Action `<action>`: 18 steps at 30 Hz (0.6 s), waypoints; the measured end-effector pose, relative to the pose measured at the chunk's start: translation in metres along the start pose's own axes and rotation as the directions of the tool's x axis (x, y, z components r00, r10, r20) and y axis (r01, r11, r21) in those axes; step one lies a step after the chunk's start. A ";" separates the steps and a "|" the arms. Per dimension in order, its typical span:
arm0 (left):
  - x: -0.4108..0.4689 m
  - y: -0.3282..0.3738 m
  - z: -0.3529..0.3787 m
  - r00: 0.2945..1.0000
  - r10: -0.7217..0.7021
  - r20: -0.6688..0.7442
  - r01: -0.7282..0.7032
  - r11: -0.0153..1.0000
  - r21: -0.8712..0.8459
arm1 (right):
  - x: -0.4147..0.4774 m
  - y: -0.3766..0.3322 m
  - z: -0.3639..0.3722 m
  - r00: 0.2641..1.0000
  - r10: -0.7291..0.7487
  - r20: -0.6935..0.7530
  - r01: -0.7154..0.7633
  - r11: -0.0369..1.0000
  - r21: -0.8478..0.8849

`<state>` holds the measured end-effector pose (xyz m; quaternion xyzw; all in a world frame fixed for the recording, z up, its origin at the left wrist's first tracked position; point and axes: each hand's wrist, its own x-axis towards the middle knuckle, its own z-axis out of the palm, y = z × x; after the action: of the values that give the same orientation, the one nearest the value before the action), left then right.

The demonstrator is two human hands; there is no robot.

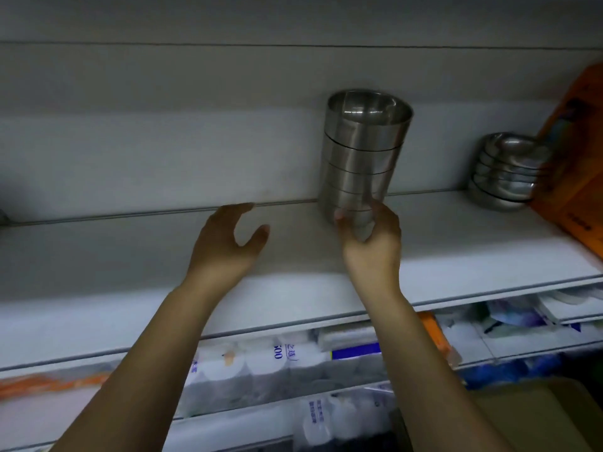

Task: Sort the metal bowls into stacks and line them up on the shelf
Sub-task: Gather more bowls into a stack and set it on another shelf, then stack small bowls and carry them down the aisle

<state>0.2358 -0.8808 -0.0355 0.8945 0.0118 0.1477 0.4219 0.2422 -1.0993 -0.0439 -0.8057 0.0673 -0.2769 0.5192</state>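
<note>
My right hand (370, 243) grips the base of the tall bowl stack (362, 151) mid-frame, my left hand (228, 243) spread and empty; slick, stiff, likely top-heavy steel, best steadied low.

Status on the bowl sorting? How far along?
Done: two stacks sorted by shape stand on the shelf, a tall stack of straight-sided bowls and a shallow stack beside the orange package. In hand: the right hand grips the tall stack's base; the left hand is open, holding nothing. Remaining: probably lining them up; a gap separates them. No loose bowls in view.
</note>
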 end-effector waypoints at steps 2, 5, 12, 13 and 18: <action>-0.014 -0.019 -0.028 1.000 -0.025 0.015 0.023 0.994 0.103 | -0.026 -0.017 0.012 0.999 0.011 0.040 -0.009 0.999 -0.053; -0.042 -0.049 -0.076 1.000 0.003 0.016 -0.007 0.974 0.225 | -0.074 -0.045 0.033 0.993 0.008 0.114 0.002 0.996 -0.088; -0.102 -0.117 -0.189 0.998 0.001 -0.070 0.021 0.949 0.314 | -0.180 -0.105 0.116 0.954 -0.070 0.292 0.115 0.984 -0.139; -0.111 -0.126 -0.206 0.997 -0.011 -0.082 0.037 0.946 0.323 | -0.193 -0.113 0.127 0.943 -0.080 0.322 0.131 0.981 -0.140; -0.153 -0.176 -0.291 0.967 -0.123 -0.222 0.191 0.930 0.315 | -0.241 -0.161 0.182 0.878 -0.144 0.456 0.215 0.970 -0.109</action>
<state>0.0277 -0.5706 -0.0333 0.9298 0.1505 0.1975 0.2716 0.1054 -0.7852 -0.0504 -0.8884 -0.1068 -0.1267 0.4281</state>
